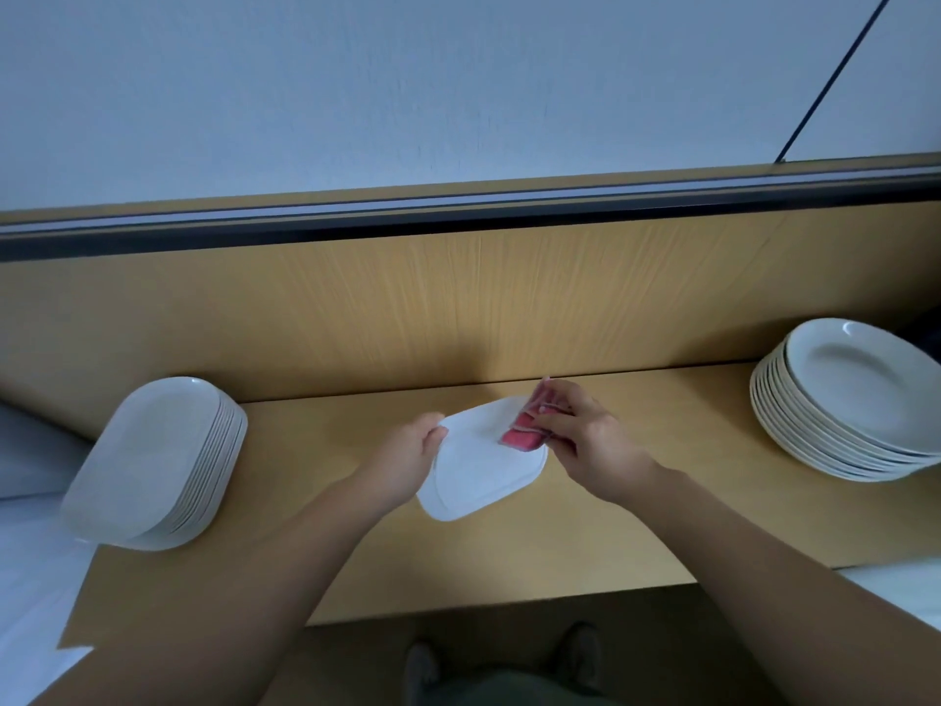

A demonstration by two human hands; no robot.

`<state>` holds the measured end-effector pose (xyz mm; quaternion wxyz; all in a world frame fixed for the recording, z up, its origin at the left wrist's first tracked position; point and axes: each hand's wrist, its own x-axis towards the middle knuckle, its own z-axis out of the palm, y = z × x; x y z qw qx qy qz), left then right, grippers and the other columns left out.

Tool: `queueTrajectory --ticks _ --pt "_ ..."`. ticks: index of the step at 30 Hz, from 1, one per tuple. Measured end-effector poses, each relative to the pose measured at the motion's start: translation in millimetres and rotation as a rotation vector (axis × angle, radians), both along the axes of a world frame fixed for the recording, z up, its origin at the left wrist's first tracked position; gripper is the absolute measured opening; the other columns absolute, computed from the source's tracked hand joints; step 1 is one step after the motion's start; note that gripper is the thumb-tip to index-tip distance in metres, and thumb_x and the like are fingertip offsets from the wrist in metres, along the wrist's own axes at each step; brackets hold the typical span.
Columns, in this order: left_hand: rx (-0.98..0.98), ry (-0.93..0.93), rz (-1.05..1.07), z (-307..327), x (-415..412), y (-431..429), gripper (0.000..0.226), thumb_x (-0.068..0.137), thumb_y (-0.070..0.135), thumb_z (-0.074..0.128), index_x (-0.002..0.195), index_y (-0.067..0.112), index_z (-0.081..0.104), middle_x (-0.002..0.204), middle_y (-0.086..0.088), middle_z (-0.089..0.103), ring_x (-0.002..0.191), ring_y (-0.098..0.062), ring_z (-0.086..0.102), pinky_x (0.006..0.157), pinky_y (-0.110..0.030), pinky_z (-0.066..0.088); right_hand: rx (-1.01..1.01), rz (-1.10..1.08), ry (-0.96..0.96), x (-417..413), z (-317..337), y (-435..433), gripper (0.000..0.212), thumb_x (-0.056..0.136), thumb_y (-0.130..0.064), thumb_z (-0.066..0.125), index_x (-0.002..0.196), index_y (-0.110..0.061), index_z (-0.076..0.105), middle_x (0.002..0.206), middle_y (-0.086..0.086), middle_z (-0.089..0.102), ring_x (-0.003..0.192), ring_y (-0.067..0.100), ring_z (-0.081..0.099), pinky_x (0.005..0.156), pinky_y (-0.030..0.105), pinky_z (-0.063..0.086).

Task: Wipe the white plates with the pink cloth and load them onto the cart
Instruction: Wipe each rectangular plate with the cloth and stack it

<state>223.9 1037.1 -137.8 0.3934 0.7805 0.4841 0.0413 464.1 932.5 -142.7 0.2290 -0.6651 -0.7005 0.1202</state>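
Your wooden desk (509, 552) runs the full width, with a tall wooden back panel (407, 308) rising along its far edge. Two stacks of white plates sit on it. The round stack (855, 400) is at the far right, and the oblong stack (158, 461) is at the left and leans toward you. Each looks like about ten plates, but the rims are too close together for an exact count. A white surface (30, 578) adjoins the desk at the near left.

Both your forearms reach in from the near edge and meet at the middle. Between them is one single plate (478, 476), oblong and held tilted above the desk, well apart from both stacks. Your left hand (407, 461) grips its left rim with the fingers curled around the edge. Your right hand (585, 440) has its fingers clamped on the one folded pink cloth (524, 430), pressing it onto the plate's far right corner. Your two shoes (580, 654) show on the floor below the desk.
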Motion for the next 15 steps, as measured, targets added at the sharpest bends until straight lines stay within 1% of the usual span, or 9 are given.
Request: queueTrajectory --ticks 2,4,5,7,8,9,11,13,15 --pt "-0.059 0.054 -0.007 1 -3 6 0.038 0.102 0.033 0.037 0.131 0.012 0.049 0.121 -0.012 0.061 0.106 -0.027 0.059 0.084 -0.037 0.047 -0.052 0.023 0.001 -2 -6 7 0.028 0.083 -0.002 0.068 0.107 -0.014 0.073 0.139 0.016 0.049 0.118 0.034 0.056 0.091 0.030 0.041" --pt "-0.153 0.075 -0.053 5 -5 9 0.046 0.098 0.026 0.046 0.142 0.014 0.039 0.133 -0.005 0.054 0.111 -0.021 0.055 0.083 -0.031 0.045 -0.078 0.049 0.008 -4 -11 15 0.028 0.083 0.000 0.067 0.107 -0.013 0.074 0.140 0.015 0.050 0.119 0.034 0.055 0.093 0.032 0.044" --pt "-0.190 0.072 -0.087 6 -7 11 0.049 0.095 0.020 0.051 0.142 0.018 0.038 0.132 -0.001 0.052 0.110 -0.016 0.053 0.081 -0.026 0.043 -0.081 0.060 0.007 -5 -13 19 0.028 0.083 0.000 0.066 0.107 -0.013 0.073 0.140 0.014 0.049 0.120 0.034 0.055 0.094 0.035 0.046" --pt "-0.217 0.066 -0.133 6 -9 13 0.035 0.088 0.013 0.056 0.119 0.027 0.048 0.118 0.002 0.055 0.101 -0.015 0.052 0.079 -0.029 0.044 -0.069 0.093 0.004 -11 -16 27 0.028 0.086 -0.004 0.064 0.110 -0.014 0.072 0.143 0.013 0.044 0.121 0.032 0.052 0.097 0.036 0.047" --pt "-0.218 0.073 -0.136 5 -11 14 0.034 0.086 0.012 0.058 0.117 0.024 0.050 0.114 0.003 0.056 0.100 -0.017 0.054 0.081 -0.033 0.046 -0.063 0.122 0.010 -15 -17 32 0.027 0.088 -0.007 0.063 0.113 -0.015 0.070 0.144 0.011 0.042 0.122 0.030 0.050 0.098 0.034 0.046" --pt "-0.211 0.077 -0.136 3 -12 15 0.041 0.086 0.013 0.059 0.125 0.020 0.051 0.117 0.003 0.057 0.105 -0.018 0.055 0.086 -0.033 0.046 -0.062 0.165 0.018 -21 -16 38 0.027 0.090 -0.011 0.062 0.115 -0.016 0.069 0.143 0.010 0.041 0.123 0.028 0.049 0.100 0.033 0.044" --pt "-0.204 0.054 -0.157 2 -11 15 0.049 0.086 0.011 0.060 0.133 0.017 0.050 0.122 0.003 0.059 0.111 -0.018 0.055 0.093 -0.032 0.046 -0.040 0.291 -0.004 -37 -18 54 0.024 0.091 -0.014 0.061 0.113 -0.018 0.071 0.136 0.010 0.048 0.122 0.030 0.050 0.104 0.038 0.043" --pt "-0.219 0.005 -0.147 0 -8 14 0.041 0.086 0.007 0.061 0.125 0.017 0.056 0.108 0.001 0.064 0.101 -0.018 0.058 0.088 -0.033 0.047 -0.012 0.386 -0.084 -50 -28 69 0.023 0.089 -0.014 0.058 0.105 -0.021 0.073 0.125 0.007 0.059 0.116 0.036 0.054 0.099 0.050 0.046" --pt "-0.255 -0.032 -0.091 -3 -9 14 0.037 0.085 0.004 0.062 0.120 0.016 0.059 0.100 0.000 0.065 0.097 -0.020 0.061 0.084 -0.031 0.048 -0.077 0.392 -0.139 -55 -36 73 0.032 0.085 -0.008 0.058 0.112 -0.022 0.070 0.125 0.001 0.061 0.122 0.039 0.051 0.097 0.055 0.046"
